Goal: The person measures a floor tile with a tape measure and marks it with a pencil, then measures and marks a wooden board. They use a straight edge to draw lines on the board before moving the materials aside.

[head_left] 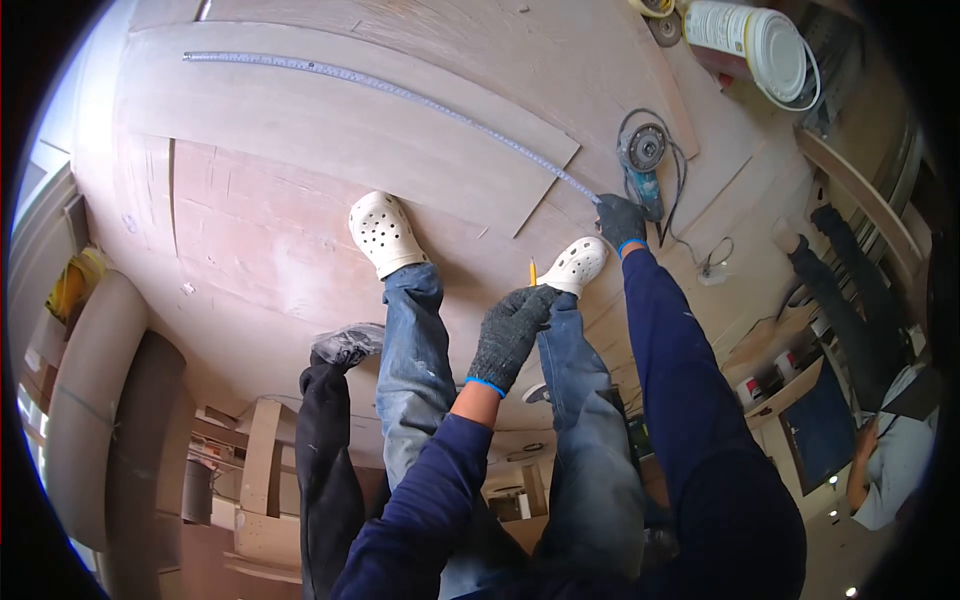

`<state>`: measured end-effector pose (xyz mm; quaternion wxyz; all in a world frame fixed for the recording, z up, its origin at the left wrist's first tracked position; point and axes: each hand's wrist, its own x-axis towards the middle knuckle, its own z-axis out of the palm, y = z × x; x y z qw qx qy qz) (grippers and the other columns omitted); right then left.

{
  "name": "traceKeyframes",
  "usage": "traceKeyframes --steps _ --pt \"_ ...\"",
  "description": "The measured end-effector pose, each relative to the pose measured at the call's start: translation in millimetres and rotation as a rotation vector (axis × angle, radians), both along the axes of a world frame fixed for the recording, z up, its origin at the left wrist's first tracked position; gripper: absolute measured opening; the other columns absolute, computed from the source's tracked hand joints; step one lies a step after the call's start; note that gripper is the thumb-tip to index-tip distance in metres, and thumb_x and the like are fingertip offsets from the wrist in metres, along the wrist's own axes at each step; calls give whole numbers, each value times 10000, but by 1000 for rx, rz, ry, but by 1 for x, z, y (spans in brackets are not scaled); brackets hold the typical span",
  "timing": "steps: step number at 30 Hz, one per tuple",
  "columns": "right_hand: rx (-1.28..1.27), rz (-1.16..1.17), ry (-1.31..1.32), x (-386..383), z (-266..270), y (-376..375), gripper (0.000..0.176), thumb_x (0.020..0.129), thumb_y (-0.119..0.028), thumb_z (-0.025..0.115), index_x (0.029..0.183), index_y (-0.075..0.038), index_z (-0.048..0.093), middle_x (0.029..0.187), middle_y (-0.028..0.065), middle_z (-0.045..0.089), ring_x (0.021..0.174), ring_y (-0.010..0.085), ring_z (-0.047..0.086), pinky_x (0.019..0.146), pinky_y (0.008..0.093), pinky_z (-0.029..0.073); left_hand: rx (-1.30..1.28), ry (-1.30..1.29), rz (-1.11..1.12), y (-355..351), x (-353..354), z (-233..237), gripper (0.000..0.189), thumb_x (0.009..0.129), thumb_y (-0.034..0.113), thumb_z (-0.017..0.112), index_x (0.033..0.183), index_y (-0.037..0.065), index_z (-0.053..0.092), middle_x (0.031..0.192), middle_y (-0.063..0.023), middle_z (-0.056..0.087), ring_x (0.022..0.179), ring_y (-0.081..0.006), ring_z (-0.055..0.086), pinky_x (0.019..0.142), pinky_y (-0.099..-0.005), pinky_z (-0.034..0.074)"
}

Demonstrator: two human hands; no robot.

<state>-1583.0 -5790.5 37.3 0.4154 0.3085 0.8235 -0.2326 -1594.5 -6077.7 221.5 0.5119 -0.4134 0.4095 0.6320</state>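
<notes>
My left hand (512,335), in a dark grey knit glove with a blue cuff, is closed around a yellow pencil (533,271) whose end sticks up past the fingers. My right hand (621,222), gloved alike, reaches farther out and grips the near end of a tape measure (440,107). The case is hidden by the glove. The extended blade lies in a slight curve along a long pale board (330,105) on the floor, its far end near the board's left side. An angle grinder (643,155) with its cord lies just beyond my right hand.
White clogs (385,232) below jeans stand by the board. Another person's black-trousered leg (330,440) is at left. A white bucket (748,45) lies at the upper right. Large rolls (95,400) stand at left. Another person (890,460) is at right.
</notes>
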Motion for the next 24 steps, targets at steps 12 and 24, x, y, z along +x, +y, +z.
traceKeyframes --steps 12,24 --pt "-117 54 -165 -66 63 -55 330 902 -289 604 1132 -71 698 1016 144 716 884 210 681 802 325 521 -208 687 -312 -49 -27 -8 334 920 4 540 1230 74 642 1132 -126 639 916 -167 687 814 -280 576" --pt "-334 80 -66 -88 74 -100 322 906 -303 644 1078 -40 713 932 101 713 818 171 652 763 293 512 -272 717 -106 -55 -7 -23 307 953 60 523 1240 51 633 1173 -124 631 918 -193 670 822 -318 567"
